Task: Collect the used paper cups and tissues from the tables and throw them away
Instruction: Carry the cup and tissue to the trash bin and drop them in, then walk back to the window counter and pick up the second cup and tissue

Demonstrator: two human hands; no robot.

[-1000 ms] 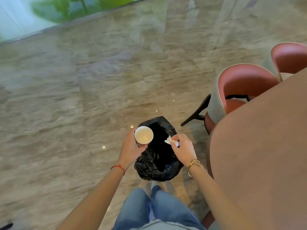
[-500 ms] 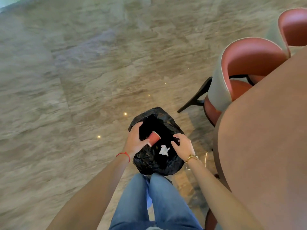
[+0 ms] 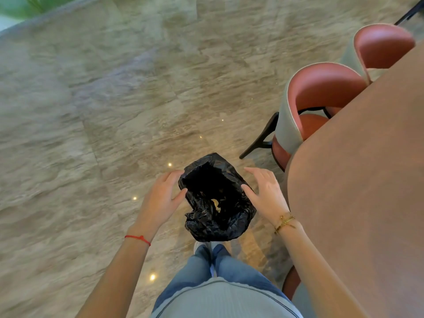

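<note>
A bin lined with a black plastic bag (image 3: 220, 223) stands on the floor just in front of my feet. Its mouth is dark, and only a small pale scrap (image 3: 215, 204) shows deep inside; the cup and tissue are not visible. My left hand (image 3: 160, 198) hovers at the bin's left rim, fingers spread and holding nothing. On the other side my right hand (image 3: 263, 193) is open too, close to the right rim, with a gold bracelet at the wrist.
A brown table (image 3: 367, 180) fills the right side, its edge close to my right arm. Two pink-and-grey chairs (image 3: 321, 99) are tucked against its far side. Polished stone floor (image 3: 91, 134) spreads to the left and ahead.
The paper cup left my left hand and the tissue left my right hand; both dropped into the black bag. Both hands have spread open and drawn apart to the bin's sides.
</note>
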